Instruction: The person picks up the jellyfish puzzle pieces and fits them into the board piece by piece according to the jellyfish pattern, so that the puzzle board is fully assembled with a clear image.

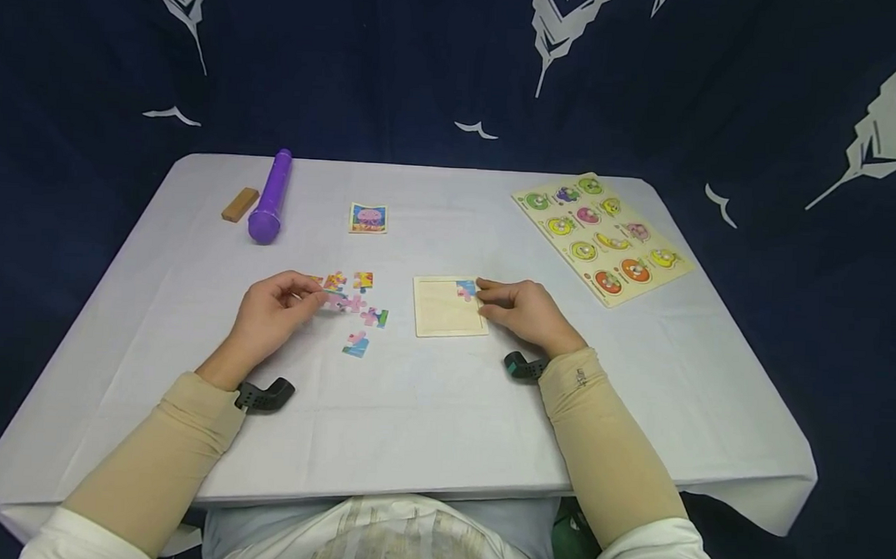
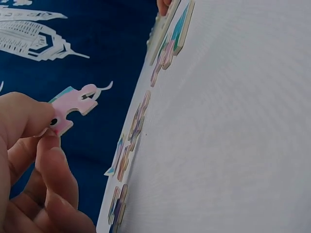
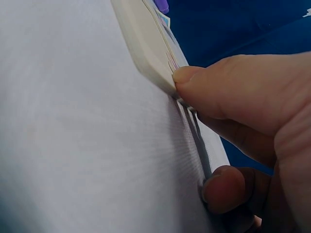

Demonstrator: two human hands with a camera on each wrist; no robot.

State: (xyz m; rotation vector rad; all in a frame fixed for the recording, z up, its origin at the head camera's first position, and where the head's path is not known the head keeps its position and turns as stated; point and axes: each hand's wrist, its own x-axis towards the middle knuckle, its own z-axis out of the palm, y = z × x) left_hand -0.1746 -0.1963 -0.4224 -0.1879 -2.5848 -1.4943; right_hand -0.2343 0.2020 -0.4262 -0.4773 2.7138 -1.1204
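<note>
Forearms: both reached forward from the near edge of the table, angled inward, each with a black wrist device at the wrist.
Left hand: the left hand pinched a pink puzzle piece between thumb and fingertips, the other fingers bent beneath.
Held piece: it was raised clear of the tabletop, its length slanting up and away from the fingertips in the left wrist view.
Right hand: the right hand held the tray's right edge, thumb on the rim, a finger behind it.
Key relation: the wooden tray lay to the left hand's right, well apart from it; the right hand was nearer, touching it.
Tray: nearly square, almost squared to the table; one fitted piece sat in its far right corner.
Between: loose pieces lay scattered between left hand and tray, nearer the hand.
Farther: a small picture card lay beyond the loose pieces, a purple microphone beyond the left hand, a fruit board beyond the right.
</note>
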